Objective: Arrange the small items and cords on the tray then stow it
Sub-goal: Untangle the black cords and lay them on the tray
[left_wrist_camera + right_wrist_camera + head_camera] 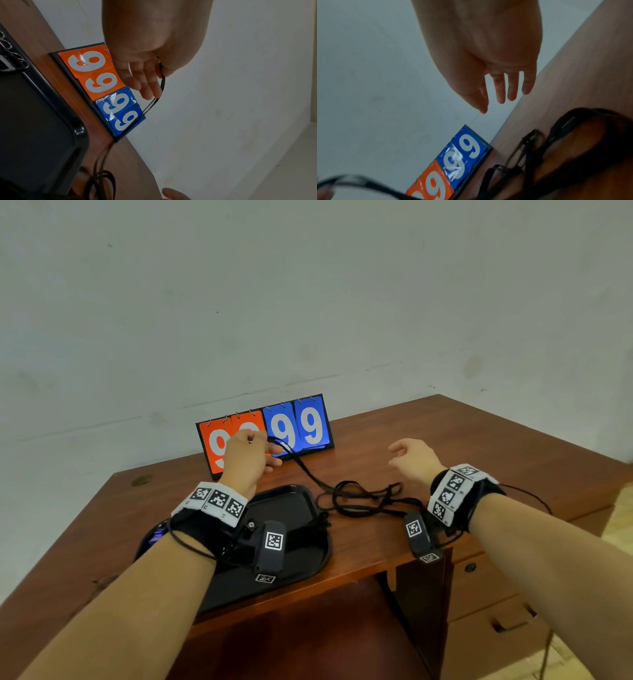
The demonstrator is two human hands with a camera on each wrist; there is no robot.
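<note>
Left hand point(244, 455) pinches black cord point(359, 498); most lies at tray's point(301, 556) 2 o'clock on bench point(479, 446). Right hand point(412, 457) fingers loose, empty. Stowing pending.

Soft even light; right wrist view motion-blurred, edges warped.

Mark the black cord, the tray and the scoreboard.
black cord point(356, 496), head view, tangled loops on the desk
tray point(291, 498), head view, bare floor near far rim
scoreboard point(311, 426), head view, right blue card
</note>
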